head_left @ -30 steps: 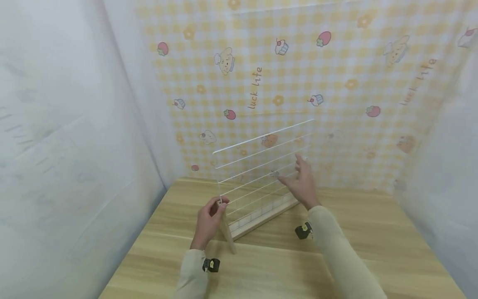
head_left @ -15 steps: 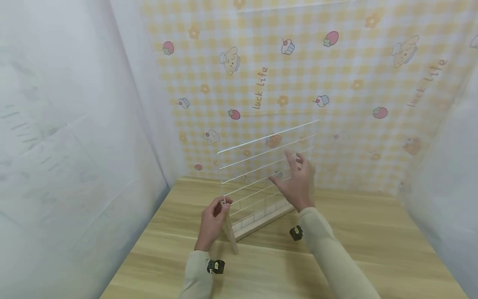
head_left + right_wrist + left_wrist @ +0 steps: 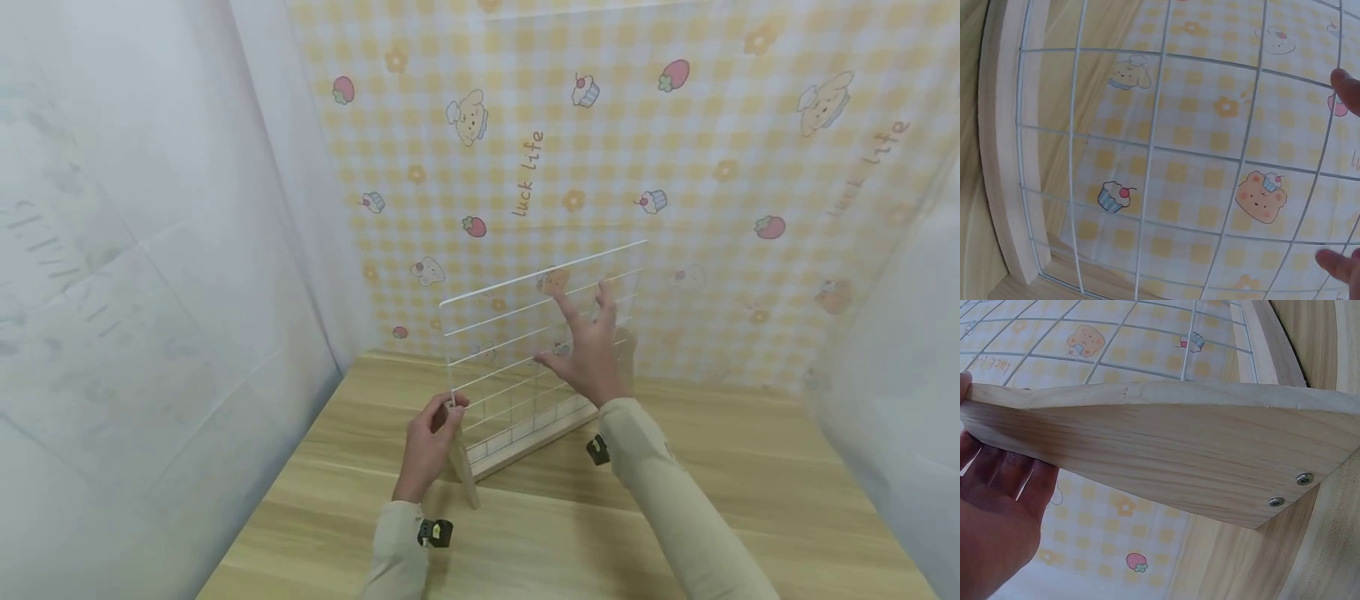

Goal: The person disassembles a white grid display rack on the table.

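A white wire grid [image 3: 1152, 147] stands upright in a pale wooden frame, with a wooden bar [image 3: 517, 450] along its bottom. My left hand [image 3: 426, 454] grips the upper end of the left wooden side piece [image 3: 1160, 444]; in the left wrist view its thumb lies on one side and its fingers on the other. My right hand [image 3: 592, 358] is spread in front of the grid's right half, fingers apart and holding nothing. Two of its fingertips [image 3: 1346, 90] show at the right edge of the right wrist view, close to the wires. Behind that hand, the right side piece [image 3: 627, 358] is partly hidden.
The frame stands on a wood-grain table [image 3: 360, 500]. A yellow checked cloth [image 3: 420, 108] with cartoon prints hangs behind it, and a pale wall covering [image 3: 150, 333] rises at the left. Two metal bolts [image 3: 1305, 479] sit low in the left side piece.
My right hand has shifted left across the grid and its fingers have spread and reached higher. The left hand keeps its grip on the side piece. The head view has turned slightly.
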{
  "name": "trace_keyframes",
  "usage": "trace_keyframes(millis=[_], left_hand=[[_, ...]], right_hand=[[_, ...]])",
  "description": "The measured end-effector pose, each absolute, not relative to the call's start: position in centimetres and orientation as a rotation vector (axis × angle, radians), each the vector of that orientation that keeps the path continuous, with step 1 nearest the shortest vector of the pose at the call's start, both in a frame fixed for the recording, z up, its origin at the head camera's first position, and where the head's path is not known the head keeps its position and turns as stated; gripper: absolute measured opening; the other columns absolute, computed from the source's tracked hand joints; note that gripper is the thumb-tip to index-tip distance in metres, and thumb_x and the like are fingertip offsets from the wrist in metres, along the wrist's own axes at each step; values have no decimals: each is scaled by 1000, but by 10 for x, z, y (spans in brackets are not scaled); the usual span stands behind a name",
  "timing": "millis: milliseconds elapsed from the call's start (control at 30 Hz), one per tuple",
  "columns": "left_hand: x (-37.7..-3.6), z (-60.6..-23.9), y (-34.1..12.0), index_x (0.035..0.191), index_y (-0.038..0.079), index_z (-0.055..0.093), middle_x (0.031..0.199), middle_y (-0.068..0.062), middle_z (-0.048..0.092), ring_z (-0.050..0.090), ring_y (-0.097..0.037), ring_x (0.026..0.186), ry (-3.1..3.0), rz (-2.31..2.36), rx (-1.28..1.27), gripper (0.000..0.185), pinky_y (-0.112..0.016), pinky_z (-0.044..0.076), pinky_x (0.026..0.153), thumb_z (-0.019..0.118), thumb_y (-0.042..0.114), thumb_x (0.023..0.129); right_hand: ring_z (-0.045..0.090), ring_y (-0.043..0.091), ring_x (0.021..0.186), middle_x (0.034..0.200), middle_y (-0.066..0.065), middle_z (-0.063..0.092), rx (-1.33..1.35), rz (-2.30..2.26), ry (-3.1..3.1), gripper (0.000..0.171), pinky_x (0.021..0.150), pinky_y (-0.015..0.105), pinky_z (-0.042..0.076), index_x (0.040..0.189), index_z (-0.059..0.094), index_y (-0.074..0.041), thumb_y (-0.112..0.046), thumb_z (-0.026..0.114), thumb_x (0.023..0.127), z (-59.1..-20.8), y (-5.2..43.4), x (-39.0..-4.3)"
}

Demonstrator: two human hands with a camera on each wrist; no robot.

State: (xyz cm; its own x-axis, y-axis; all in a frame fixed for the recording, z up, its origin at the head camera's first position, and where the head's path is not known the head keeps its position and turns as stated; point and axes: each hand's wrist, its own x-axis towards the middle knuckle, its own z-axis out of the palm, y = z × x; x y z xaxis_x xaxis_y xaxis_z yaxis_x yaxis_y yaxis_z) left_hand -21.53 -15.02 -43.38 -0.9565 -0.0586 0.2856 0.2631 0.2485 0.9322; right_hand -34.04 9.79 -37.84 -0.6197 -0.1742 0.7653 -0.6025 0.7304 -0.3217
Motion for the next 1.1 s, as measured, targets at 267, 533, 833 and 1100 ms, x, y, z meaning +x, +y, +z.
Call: trace_keyframes(millis=[267, 533, 833, 1100], left_hand=[[-225, -450, -153, 113, 14, 60, 112, 2, 65, 60, -15, 112, -2219, -1774, -170, 31, -41, 44, 102, 55, 35, 92], [-217, -436, -149, 113, 12, 59, 116, -10, 64, 59, -20, 112, -2243, -1767, -193, 22, -42, 44, 101, 52, 21, 95], [-232, -462, -147, 111, 20, 60, 112, -1, 66, 61, -14, 109, -2218, -1781, -191, 26, -39, 45, 100, 55, 36, 91], [-234, -464, -152, 112, 18, 60, 111, 1, 67, 62, -15, 108, -2181, -1775, -220, 31, -32, 49, 96, 54, 40, 91]], right_hand=[[17, 44, 138, 156, 9, -7, 598, 762, -2213, 117, 92, 62, 42, 144, 22, -36, -41, 90, 49, -382, 92, -345], [33, 44, 126, 155, 13, 5, 582, 696, -2156, 111, 79, 55, 50, 144, 25, -35, -44, 87, 52, -388, 94, -352], [35, 46, 128, 154, 18, 11, 595, 595, -2060, 110, 86, 61, 47, 142, 32, -29, -44, 88, 49, -375, 105, -351], [30, 41, 134, 152, 22, 16, 668, 587, -1943, 109, 95, 59, 41, 142, 32, -32, -43, 87, 48, -311, 95, -350]])
